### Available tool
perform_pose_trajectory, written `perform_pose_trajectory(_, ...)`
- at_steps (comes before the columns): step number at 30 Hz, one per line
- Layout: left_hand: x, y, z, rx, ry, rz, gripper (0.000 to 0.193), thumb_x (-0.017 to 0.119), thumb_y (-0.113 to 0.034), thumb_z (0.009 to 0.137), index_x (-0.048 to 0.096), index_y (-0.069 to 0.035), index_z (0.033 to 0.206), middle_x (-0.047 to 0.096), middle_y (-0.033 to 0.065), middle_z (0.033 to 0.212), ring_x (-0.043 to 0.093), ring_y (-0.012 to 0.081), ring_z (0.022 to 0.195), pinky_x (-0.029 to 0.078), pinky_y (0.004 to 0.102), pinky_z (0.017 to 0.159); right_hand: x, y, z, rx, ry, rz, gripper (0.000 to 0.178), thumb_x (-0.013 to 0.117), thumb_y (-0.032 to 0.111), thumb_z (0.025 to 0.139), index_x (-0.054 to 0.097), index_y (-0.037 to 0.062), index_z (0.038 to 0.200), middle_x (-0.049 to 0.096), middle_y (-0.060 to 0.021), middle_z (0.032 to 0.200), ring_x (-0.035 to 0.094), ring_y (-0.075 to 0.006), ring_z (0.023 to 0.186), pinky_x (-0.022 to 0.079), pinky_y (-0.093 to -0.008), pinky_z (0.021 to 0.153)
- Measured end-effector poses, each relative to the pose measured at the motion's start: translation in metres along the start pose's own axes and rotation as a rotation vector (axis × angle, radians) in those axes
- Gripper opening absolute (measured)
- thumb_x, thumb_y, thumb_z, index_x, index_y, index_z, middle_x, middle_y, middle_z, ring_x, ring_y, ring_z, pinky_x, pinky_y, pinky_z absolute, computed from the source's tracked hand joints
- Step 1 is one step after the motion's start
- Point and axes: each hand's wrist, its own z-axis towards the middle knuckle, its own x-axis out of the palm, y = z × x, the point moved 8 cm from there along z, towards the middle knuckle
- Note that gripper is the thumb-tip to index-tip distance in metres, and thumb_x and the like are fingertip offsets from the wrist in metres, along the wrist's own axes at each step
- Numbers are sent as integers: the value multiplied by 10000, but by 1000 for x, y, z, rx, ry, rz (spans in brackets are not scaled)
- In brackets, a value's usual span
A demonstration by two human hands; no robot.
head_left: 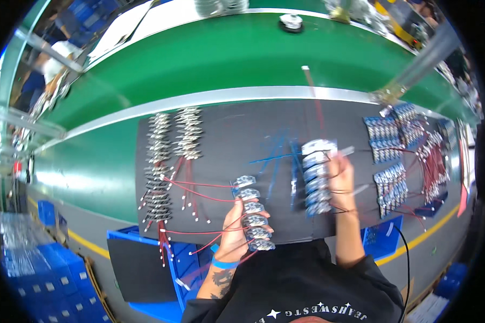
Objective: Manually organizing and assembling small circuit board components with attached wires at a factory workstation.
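The left grip curls closed around a red-wired strip of circuit boards toward seven o'clock on the black mat, while the blurred right grip meets a blue-and-white board strip just off centre toward three, though from here I can't tell how firmly.

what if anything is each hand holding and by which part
The left hand holds a circuit-board strip from its left side, near the middle. The right hand is at the upper right of a second strip; blur hides whether it grips.
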Motion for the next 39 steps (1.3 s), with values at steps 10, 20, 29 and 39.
perform_pose_trajectory(10,-5,-42,-31,287,-312,447,353,466,-288,1045,543,30,1177,676,156,991,690,201,781,600,354,643,-132,119,-74,-735,-311,14,146,538,154,997,571,12,990,526,-38,735,472,-72,554,357,-195,474)
perform_pose_trajectory(20,-2,-28,-41,163,-137,479,400,420,-335,1051,556,25,1157,679,145,943,698,209,724,594,329,581,134,54,-88,-296,627,-400,198,634,65,922,673,-44,1082,651,-54,845,589,-135,680,473,-257,620)
perform_pose_trajectory(29,-83,-87,-129,469,-527,113,351,460,-313,1018,570,15,960,637,164,691,652,267,490,551,374,382,228,14,-44,-386,741,-265,145,674,60,878,717,-10,997,687,-109,890,680,-207,766,544,-314,699)
perform_pose_trajectory(39,-62,-103,-133,497,-450,476,273,497,-231,1029,591,12,1109,681,93,934,660,147,761,538,264,689,281,34,-79,-732,848,-422,168,697,113,888,706,23,1030,632,-46,853,595,-135,749,490,-283,661)
